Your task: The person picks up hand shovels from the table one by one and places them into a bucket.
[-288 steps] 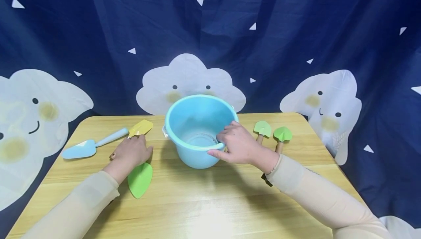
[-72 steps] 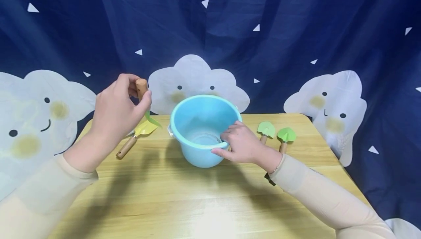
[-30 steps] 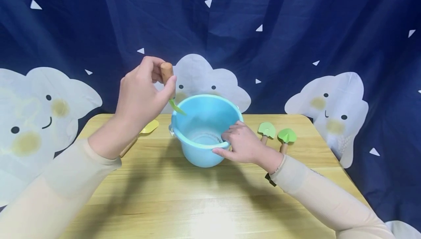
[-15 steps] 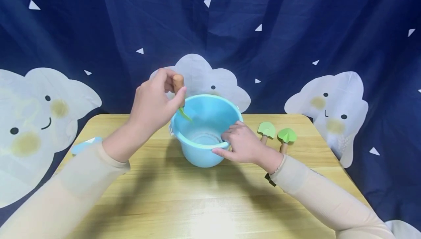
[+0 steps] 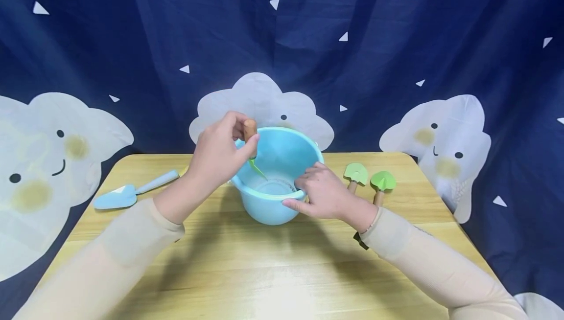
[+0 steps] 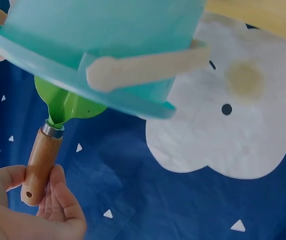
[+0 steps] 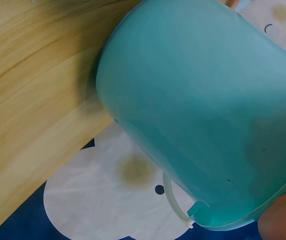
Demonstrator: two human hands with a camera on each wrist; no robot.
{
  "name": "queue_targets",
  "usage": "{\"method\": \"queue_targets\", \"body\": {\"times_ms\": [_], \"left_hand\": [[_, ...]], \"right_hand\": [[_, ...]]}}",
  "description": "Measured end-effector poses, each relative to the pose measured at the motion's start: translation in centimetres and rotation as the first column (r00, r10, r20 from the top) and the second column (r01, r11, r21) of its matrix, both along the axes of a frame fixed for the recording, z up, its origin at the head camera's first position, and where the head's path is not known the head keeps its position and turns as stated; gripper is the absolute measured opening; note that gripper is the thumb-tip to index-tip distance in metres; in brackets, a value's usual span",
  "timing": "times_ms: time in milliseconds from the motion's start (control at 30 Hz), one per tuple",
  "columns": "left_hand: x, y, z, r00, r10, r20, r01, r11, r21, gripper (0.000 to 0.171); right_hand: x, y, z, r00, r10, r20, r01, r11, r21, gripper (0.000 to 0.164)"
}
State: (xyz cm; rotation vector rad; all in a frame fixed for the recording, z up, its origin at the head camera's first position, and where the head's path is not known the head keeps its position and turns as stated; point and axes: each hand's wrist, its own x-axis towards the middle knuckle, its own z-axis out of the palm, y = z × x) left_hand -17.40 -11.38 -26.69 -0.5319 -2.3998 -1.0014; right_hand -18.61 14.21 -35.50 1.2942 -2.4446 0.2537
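Observation:
My left hand (image 5: 220, 151) pinches a small green garden trowel (image 6: 41, 156) by the end of its wooden handle, blade pointing down. In the head view the trowel reaches over the near-left rim, its blade inside the light-blue bucket (image 5: 268, 211). From the left wrist, part of the green blade (image 6: 65, 102) is hidden behind the bucket's rim. My right hand (image 5: 323, 190) grips the bucket's rim at the front right, fingers inside and thumb outside. The bucket stands upright on the table; a small dark patch shows on its floor.
A light-blue trowel (image 5: 119, 197) lies on the left of the wooden table (image 5: 264, 271). A sliver of yellow (image 5: 184, 170) peeks out behind my left forearm. Right of the bucket lie a pale-green shovel (image 5: 356, 173) and a bright-green one (image 5: 383, 180), handles partly covered by my right arm.
My left hand has picked the green trowel off the table, carried it right and lowered it into the bucket's mouth. My right hand keeps its grip on the rim.

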Motion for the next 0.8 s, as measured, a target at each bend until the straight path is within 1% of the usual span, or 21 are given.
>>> {"method": "queue_targets", "body": {"times_ms": [267, 400, 633, 800], "left_hand": [[-0.6, 0.6, -1.6, 0.996, -0.023, 0.088, 0.023, 1.000, 0.004, 0.018], [-0.9, 0.9, -2.2, 0.991, -0.030, 0.131, 0.030, 1.000, 0.001, 0.016], [-1.2, 1.7, -3.1, 0.976, -0.056, 0.211, 0.061, 0.998, -0.017, 0.017], [-1.6, 2.3, -3.8, 0.969, -0.061, 0.239, 0.076, 0.996, -0.053, 0.017]], "right_hand": [[0.0, -0.1, 0.0, 1.000, -0.006, -0.007, 0.006, 1.000, 0.000, 0.066], [-0.1, -0.1, -0.1, 1.000, 0.000, -0.012, 0.000, 1.000, -0.005, 0.066], [-0.1, -0.1, -0.2, 1.000, 0.007, -0.019, -0.007, 1.000, -0.014, 0.065], [-0.2, 0.0, -0.2, 1.000, 0.008, -0.016, -0.009, 1.000, -0.013, 0.065]]}}
